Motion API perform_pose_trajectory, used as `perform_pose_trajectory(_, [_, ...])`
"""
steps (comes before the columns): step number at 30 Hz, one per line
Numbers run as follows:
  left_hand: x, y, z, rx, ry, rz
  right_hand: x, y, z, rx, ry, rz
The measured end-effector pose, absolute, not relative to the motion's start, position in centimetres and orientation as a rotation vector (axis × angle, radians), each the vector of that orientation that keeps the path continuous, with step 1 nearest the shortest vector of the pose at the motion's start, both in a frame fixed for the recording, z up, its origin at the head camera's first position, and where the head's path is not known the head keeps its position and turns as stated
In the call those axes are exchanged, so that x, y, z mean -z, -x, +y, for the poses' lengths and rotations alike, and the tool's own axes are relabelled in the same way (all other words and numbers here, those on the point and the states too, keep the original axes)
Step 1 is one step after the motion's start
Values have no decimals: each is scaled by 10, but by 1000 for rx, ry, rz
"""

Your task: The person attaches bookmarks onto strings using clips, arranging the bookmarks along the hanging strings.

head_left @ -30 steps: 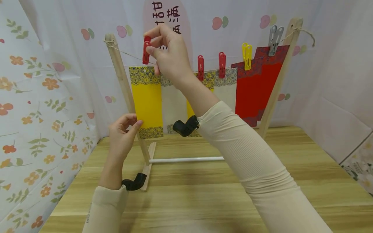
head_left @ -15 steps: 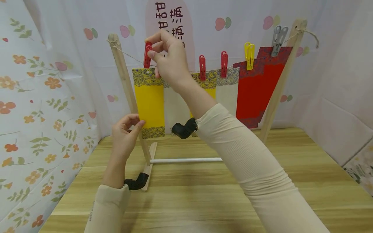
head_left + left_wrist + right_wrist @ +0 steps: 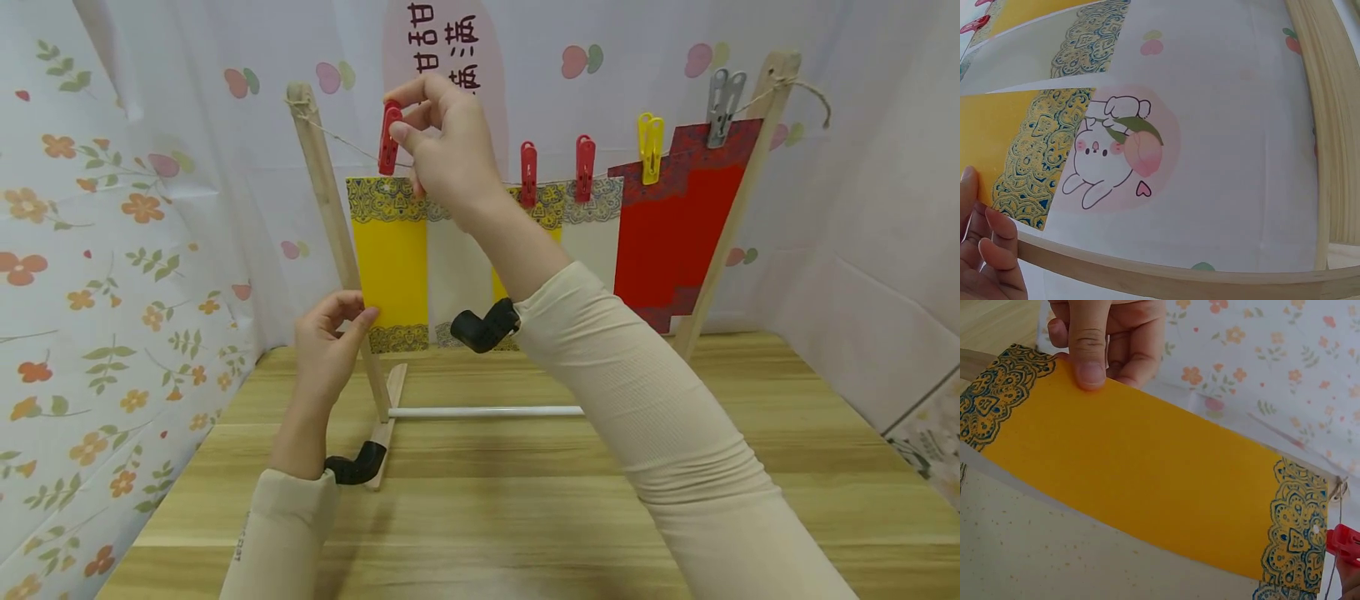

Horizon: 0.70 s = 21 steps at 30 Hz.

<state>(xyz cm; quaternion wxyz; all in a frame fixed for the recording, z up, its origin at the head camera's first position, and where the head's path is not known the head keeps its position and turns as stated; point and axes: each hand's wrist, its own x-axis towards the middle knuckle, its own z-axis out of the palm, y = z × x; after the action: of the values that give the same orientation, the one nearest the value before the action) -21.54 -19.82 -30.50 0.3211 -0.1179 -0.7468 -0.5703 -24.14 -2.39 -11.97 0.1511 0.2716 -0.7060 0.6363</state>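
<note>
My right hand (image 3: pixel 457 154) pinches a red clothespin (image 3: pixel 390 140) between thumb and fingers. The clothespin's lower end is at the top edge of a yellow card (image 3: pixel 390 267) with patterned bands, near the twine (image 3: pixel 337 137); whether it grips anything cannot be told. In the right wrist view the clothespin (image 3: pixel 1344 544) shows beside the card's patterned end. My left hand (image 3: pixel 326 342) holds the card's left edge low down, thumb (image 3: pixel 1090 374) in front and fingers behind. A cream card (image 3: pixel 457 258) hangs to its right, partly hidden by my right arm.
Two red clothespins (image 3: pixel 528 173), a yellow one (image 3: pixel 650 148) and a grey one (image 3: pixel 723 108) sit along the line over more cards, including red ones (image 3: pixel 675 242). Wooden posts (image 3: pixel 322 183) and a white rod (image 3: pixel 487 412) form the stand on the table (image 3: pixel 480 508).
The red clothespin in my right hand has come down closer to the yellow card's top edge. My left hand keeps its hold on the card. The head view has shifted slightly.
</note>
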Motion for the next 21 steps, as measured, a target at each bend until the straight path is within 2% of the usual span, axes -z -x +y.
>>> perform_pose_trajectory(21, [300,217,-196,1468,303,-1924,122,240,-21,-1721,-847,-2170])
